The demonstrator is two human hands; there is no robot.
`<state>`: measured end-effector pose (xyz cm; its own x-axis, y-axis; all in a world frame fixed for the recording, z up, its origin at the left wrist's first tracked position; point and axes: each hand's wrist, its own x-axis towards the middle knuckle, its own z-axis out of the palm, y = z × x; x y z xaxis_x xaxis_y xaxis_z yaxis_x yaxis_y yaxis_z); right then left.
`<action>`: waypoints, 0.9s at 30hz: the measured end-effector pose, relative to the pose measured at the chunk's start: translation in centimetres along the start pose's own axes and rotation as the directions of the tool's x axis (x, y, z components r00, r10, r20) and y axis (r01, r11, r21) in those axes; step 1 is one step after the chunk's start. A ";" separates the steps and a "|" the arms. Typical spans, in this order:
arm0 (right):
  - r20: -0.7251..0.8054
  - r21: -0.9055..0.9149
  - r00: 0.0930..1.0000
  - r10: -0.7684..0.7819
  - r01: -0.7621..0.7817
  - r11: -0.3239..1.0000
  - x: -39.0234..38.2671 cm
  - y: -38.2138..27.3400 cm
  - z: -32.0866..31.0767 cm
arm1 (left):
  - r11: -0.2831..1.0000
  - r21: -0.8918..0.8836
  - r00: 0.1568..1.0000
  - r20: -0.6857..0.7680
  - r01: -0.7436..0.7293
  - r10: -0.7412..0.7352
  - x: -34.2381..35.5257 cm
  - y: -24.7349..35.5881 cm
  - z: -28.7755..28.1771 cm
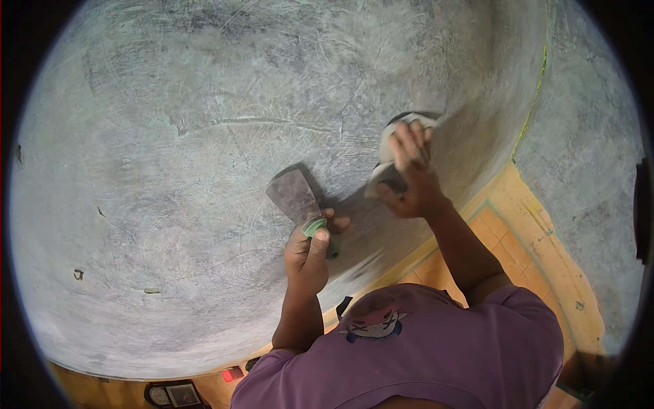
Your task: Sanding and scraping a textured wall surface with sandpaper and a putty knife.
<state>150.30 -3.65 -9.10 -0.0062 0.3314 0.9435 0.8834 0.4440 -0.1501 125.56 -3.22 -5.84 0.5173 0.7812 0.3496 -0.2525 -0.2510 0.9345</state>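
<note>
A broad grey plastered wall (pixel 170 170) fills most of the view, its surface rough and streaked with pale scratch marks and a few thin raised ridges. Low at the near left, a small dark round-faced gadget (pixel 170 394) and a red object (pixel 231 374) lie on the orange tiled floor (pixel 497 238).

Near the middle, the left hand (pixel 308 252) is wrapped tightly around the green handle of a putty knife (pixel 294 194); the grip is fully closed, thumb on top. The knife's flat, trapezoid metal blade is dull and stained, and it lies against the wall, pointing up and left.

To the right, the right hand (pixel 409 174) presses a folded sheet of sandpaper (pixel 388 146), pale on one face and dark on the other, flat against the wall. The fingers are spread over it and the thumb pinches its lower edge, so the grip is closed on the sheet.

Nearest the camera is the person's purple shirt (pixel 422 354), soft cloth with a small printed figure.
</note>
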 end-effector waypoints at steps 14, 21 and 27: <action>-0.041 -0.007 0.999 0.016 -0.017 1.000 -0.5 2.8 -0.9 | 1.000 -0.006 1.000 -0.009 -0.025 0.025 1.5 -0.2 2.1; -0.060 0.029 0.995 0.075 -0.074 0.997 3.7 1.1 -1.8 | 0.999 -0.029 1.000 -0.012 -0.015 0.014 1.8 -0.5 2.9; 0.033 -0.029 0.999 -0.038 0.039 0.999 0.4 3.1 -1.5 | 0.999 -0.029 1.000 -0.004 -0.030 0.030 2.0 -0.5 3.3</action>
<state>153.78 -3.40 -8.77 -0.0554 0.3417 0.9382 0.8958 0.4321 -0.1045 129.38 -3.39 -5.40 0.5058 0.7757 0.3774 -0.2918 -0.2579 0.9211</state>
